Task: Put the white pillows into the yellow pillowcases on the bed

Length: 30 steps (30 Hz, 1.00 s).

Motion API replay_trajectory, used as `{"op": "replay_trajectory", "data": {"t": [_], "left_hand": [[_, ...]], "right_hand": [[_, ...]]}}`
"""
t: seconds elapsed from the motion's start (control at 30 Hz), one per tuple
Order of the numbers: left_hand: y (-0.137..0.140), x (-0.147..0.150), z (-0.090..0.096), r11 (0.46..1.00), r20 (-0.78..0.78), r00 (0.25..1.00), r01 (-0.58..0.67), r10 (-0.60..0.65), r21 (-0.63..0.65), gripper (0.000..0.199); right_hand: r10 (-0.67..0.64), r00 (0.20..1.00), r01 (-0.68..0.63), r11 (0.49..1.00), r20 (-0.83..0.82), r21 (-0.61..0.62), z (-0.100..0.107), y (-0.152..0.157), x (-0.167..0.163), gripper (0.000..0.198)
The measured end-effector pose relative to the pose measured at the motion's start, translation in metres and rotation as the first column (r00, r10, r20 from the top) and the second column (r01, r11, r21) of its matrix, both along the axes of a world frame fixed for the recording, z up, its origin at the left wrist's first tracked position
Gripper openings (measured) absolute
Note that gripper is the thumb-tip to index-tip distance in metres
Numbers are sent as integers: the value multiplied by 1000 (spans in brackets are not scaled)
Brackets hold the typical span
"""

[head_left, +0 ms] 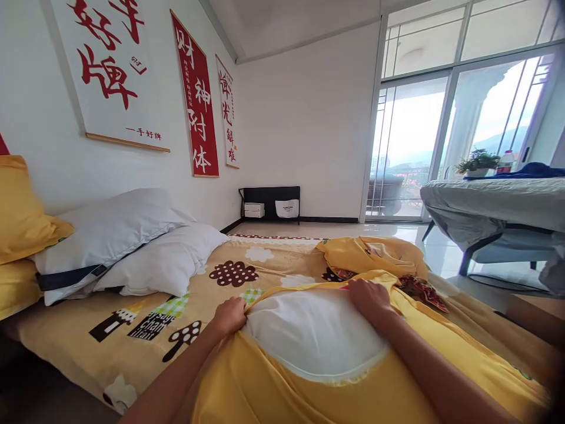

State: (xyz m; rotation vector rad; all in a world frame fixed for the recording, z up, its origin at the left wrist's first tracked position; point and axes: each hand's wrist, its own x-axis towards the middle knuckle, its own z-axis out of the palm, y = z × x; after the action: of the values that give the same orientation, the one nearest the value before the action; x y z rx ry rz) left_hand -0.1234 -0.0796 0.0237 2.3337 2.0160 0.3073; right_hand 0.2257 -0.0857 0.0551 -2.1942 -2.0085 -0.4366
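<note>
Left hand (230, 315): closed on the left edge of the mouth of a yellow cover (247, 377); fingertips hidden in the fabric. Right hand (371, 300): curled on the far right edge of the same mouth, palm down; thumb not made out.

Within the cover, a white insert (315, 330) is seen bulging between the hands; its far side and depth are hidden by the fabric. The mouth is turned upward, its long axis laid left to right. The cover lies at the near side of the bed (273, 265), its body run toward the wearer and cut off by the lower edge. Its full length cannot be judged.

Just beyond, a crumpled yellow cloth (375, 256) is seen, with a red-patterned cloth (424, 291) partly tucked beneath. Left: two white pillows (119, 235) overlapped; yellow pillows (26, 206) cut off by the frame.

By the far wall, a small white box (255, 210) and a white bag (286, 208) are held on a black rack (269, 195); their contents are hidden. On the draped table (485, 194), a plant (479, 160) is potted beside a bottle (507, 161).
</note>
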Motion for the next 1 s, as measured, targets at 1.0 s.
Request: {"op": "replay_trajectory", "data": {"t": [1.0], "left_hand": [[-25, -2, -28, 368, -151, 879, 339, -453, 866, 19]], "right_hand": [[473, 877, -421, 840, -82, 344, 43, -110, 14, 49]]}}
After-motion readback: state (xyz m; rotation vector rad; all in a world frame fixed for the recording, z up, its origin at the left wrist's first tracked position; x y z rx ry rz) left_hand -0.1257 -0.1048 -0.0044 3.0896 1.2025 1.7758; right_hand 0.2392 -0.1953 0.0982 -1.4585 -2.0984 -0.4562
